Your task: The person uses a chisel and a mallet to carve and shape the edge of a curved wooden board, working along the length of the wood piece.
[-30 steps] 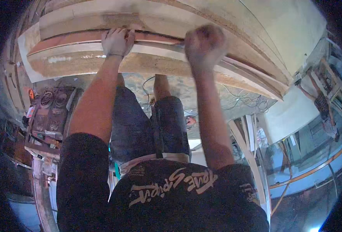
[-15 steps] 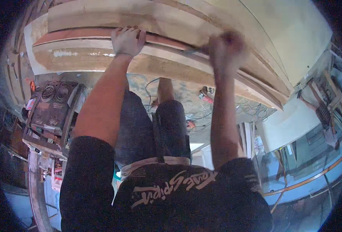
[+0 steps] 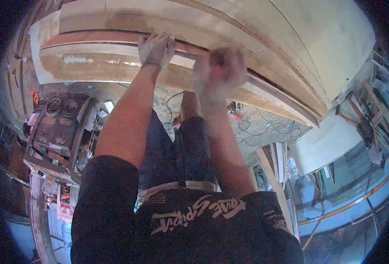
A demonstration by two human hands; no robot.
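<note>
My left hand point(image 3: 156, 49) is closed over a long reddish-brown wooden strip point(image 3: 93, 37), its fingers curled over the far edge. A paler strip point(image 3: 89, 49) runs alongside on the near side. Both lie on a broad board point(image 3: 115, 68) with brown smears and white patches. My right hand point(image 3: 220, 72), smeared by motion, is over the same strips, a little right of the left hand. It looks bunched like a fist; what is inside it is hidden by blur.
Loose cables point(image 3: 269, 125) and a red power tool point(image 3: 235, 112) lie on the floor below the board. At left stands a dark speaker-like box point(image 3: 60, 119) in a frame. Timber pieces point(image 3: 275, 165) lean at lower right. Another person point(image 3: 368, 130) is at far right.
My right hand has come left along the strips, close to my left hand. The left hand sits slightly farther right in the picture. A thin dark piece beside the right hand no longer shows.
</note>
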